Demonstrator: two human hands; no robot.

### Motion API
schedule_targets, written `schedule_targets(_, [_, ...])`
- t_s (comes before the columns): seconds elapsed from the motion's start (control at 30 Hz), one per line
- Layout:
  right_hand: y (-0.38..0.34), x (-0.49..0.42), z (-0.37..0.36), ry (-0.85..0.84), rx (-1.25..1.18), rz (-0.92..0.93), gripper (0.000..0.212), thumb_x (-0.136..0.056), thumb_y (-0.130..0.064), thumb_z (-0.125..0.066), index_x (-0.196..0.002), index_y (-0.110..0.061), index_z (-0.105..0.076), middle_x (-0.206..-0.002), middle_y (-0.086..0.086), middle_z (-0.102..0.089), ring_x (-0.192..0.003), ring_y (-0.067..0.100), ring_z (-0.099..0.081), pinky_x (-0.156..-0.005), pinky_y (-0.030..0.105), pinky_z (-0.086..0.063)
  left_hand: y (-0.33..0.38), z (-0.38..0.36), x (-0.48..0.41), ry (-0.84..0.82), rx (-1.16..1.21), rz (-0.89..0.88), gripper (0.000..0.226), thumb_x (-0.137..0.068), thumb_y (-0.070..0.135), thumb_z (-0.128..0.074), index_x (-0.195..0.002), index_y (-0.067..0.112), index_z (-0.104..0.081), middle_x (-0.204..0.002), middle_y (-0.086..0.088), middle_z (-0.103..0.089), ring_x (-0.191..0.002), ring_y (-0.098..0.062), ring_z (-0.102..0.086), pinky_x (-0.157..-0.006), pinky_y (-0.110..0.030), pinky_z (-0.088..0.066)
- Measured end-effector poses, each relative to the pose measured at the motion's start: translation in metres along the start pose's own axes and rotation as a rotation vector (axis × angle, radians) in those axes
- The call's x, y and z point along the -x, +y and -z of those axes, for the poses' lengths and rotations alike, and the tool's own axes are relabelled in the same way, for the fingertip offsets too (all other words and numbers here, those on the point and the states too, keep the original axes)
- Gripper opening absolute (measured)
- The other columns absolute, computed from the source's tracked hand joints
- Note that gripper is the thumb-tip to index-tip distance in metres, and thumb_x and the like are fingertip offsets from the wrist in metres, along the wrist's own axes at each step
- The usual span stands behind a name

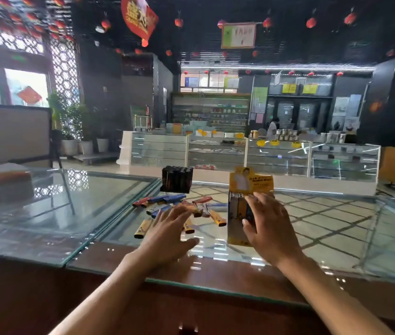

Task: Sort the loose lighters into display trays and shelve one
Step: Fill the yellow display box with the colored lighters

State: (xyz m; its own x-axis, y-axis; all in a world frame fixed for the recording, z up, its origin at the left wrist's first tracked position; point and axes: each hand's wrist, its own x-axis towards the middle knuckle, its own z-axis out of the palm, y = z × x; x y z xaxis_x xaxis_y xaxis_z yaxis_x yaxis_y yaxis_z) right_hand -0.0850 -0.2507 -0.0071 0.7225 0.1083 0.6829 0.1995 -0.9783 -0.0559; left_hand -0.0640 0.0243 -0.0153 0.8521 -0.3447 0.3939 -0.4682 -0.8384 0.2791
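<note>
Several loose lighters (167, 206), in blue, red and yellow, lie scattered on the glass counter (324, 226). My left hand (167, 228) hovers over them with fingers spread, holding nothing. A yellow display tray (236, 221) with a printed header card stands upright to the right of the pile. My right hand (267, 221) reaches over the tray's top with a dark blue lighter (249, 210) pinched between thumb and fingers. A black display tray (176, 178) full of dark lighters stands behind the pile.
A blurred orange-and-white box (10, 187) sits on the counter's left glass section. The wooden counter edge (191, 310) runs in front of me. Glass showcases (252, 153) and stocked shelves stand across the aisle, with a person behind them.
</note>
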Motion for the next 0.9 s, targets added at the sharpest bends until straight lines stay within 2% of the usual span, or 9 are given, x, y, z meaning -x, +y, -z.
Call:
schedule_targets(0.07, [-0.022,0.0,0.0,-0.052,-0.051,0.006,0.055,-0.096,-0.045,-0.053,-0.145,-0.022,-0.044,-0.151,0.005,-0.043,-0.141,0.029,-0.037,-0.117,0.052,-0.033,-0.011,0.005,0.008,0.009,-0.082,0.172,0.078,-0.092,0.062,-0.06,-0.158,0.036,-0.027,-0.168,0.003,-0.016,-0.156,-0.025,-0.008,-0.126,-0.056,-0.005])
schedule_targets(0.13, [-0.039,-0.005,-0.001,-0.173,-0.109,-0.012,0.057,-0.1,-0.048,-0.047,-0.151,-0.026,-0.036,-0.16,0.002,-0.031,-0.149,0.025,-0.025,-0.121,0.046,-0.025,-0.016,0.007,0.008,-0.045,-0.063,0.318,0.083,-0.09,0.071,-0.054,-0.159,0.039,-0.021,-0.17,0.0,-0.004,-0.157,-0.03,0.001,-0.121,-0.065,0.005])
schedule_targets(0.23, [-0.046,-0.017,-0.006,-0.309,-0.105,-0.009,0.066,-0.102,-0.055,-0.042,-0.158,-0.028,-0.021,-0.168,0.0,-0.012,-0.155,0.022,-0.007,-0.125,0.044,-0.012,-0.016,0.008,0.0,-0.152,0.004,0.425,0.092,-0.084,0.085,-0.045,-0.16,0.044,-0.013,-0.171,-0.003,0.009,-0.157,-0.037,0.007,-0.121,-0.068,0.004])
schedule_targets(0.33, [-0.041,-0.022,-0.019,-0.412,-0.045,-0.014,0.078,-0.1,-0.066,-0.036,-0.161,-0.029,-0.006,-0.169,-0.004,0.011,-0.156,0.022,0.009,-0.125,0.046,-0.005,-0.014,0.006,-0.012,-0.202,-0.01,0.473,0.101,-0.078,0.094,-0.036,-0.161,0.043,-0.01,-0.171,-0.008,0.012,-0.156,-0.04,0.008,-0.12,-0.07,0.007])
schedule_targets(0.47, [-0.041,-0.021,-0.04,-0.434,0.036,0.012,0.084,-0.097,-0.07,-0.033,-0.162,-0.03,0.002,-0.166,-0.004,0.026,-0.154,0.024,0.022,-0.125,0.051,-0.009,-0.012,-0.003,-0.036,-0.209,-0.033,0.553,0.115,-0.066,0.104,-0.028,-0.161,0.04,-0.014,-0.17,-0.016,0.011,-0.155,-0.046,0.008,-0.115,-0.072,0.011])
schedule_targets(0.57, [-0.039,-0.022,-0.046,-0.437,0.021,0.001,0.08,-0.099,-0.068,-0.031,-0.161,-0.03,0.001,-0.165,-0.006,0.029,-0.152,0.021,0.027,-0.123,0.051,-0.012,-0.012,-0.012,-0.049,-0.213,-0.062,0.57,0.111,-0.067,0.101,-0.038,-0.158,0.038,-0.024,-0.171,-0.017,0.004,-0.155,-0.047,0.005,-0.116,-0.073,0.007])
schedule_targets(0.67, [-0.038,-0.021,-0.046,-0.425,0.013,0.002,0.075,-0.099,-0.066,-0.033,-0.161,-0.032,-0.006,-0.166,-0.007,0.027,-0.153,0.022,0.025,-0.121,0.053,-0.019,-0.017,-0.016,-0.053,-0.211,-0.099,0.531,0.093,-0.075,0.085,-0.049,-0.153,0.035,-0.034,-0.17,-0.011,-0.005,-0.155,-0.042,-0.003,-0.117,-0.074,-0.002])
schedule_targets(0.8, [-0.04,-0.022,-0.041,-0.442,0.007,0.005,0.07,-0.1,-0.062,-0.036,-0.159,-0.032,-0.012,-0.166,-0.008,0.024,-0.153,0.021,0.025,-0.119,0.054,-0.026,-0.02,-0.011,-0.046,-0.253,-0.098,0.422,0.071,-0.09,0.068,-0.051,-0.148,0.03,-0.036,-0.164,-0.013,-0.01,-0.15,-0.042,-0.012,-0.119,-0.062,-0.019])
schedule_targets(0.9, [-0.039,-0.022,-0.039,-0.473,-0.003,-0.005,0.069,-0.101,-0.061,-0.037,-0.159,-0.034,-0.011,-0.164,-0.011,0.029,-0.151,0.02,0.028,-0.115,0.056,-0.032,-0.022,-0.005,-0.041,-0.304,-0.09,0.402,0.072,-0.094,0.067,-0.049,-0.152,0.028,-0.03,-0.162,-0.017,-0.011,-0.148,-0.046,-0.012,-0.118,-0.057,-0.024])
